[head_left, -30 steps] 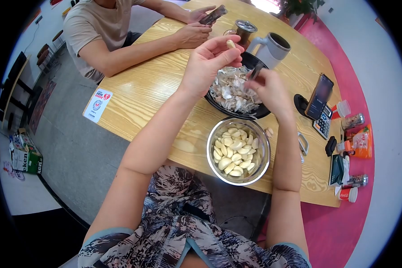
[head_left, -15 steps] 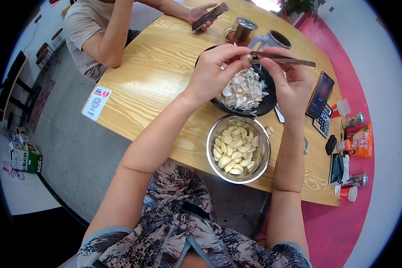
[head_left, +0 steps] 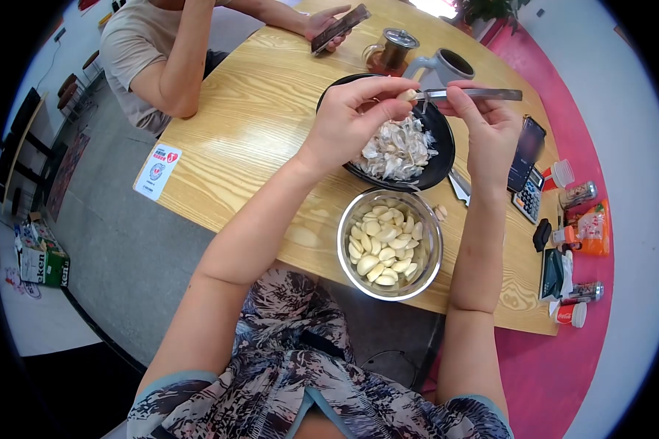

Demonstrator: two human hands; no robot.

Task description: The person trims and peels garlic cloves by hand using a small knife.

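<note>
My left hand (head_left: 359,110) pinches a garlic clove (head_left: 408,95) between thumb and fingertips, above a black bowl (head_left: 447,146). A pile of papery garlic skins (head_left: 397,150) lies in that bowl. Closed around a pair of metal tweezers (head_left: 501,94) is my right hand (head_left: 487,132); the tips meet the clove, and a thin strip hangs by them. Nearer to me stands a shiny metal bowl (head_left: 436,267) holding many peeled garlic cloves (head_left: 381,245).
A knife (head_left: 459,188) and a small unpeeled clove (head_left: 440,212) lie on the wooden table (head_left: 249,132). Behind the black bowl are a grey mug (head_left: 447,69) and glass teapot (head_left: 395,51). A phone (head_left: 526,155) and calculator (head_left: 529,194) sit right. Another person (head_left: 150,58) holds a phone.
My right hand has shifted slightly right and down, and the tweezers have turned to nearly level. The clove stays in my left hand, its pale side now showing more.
</note>
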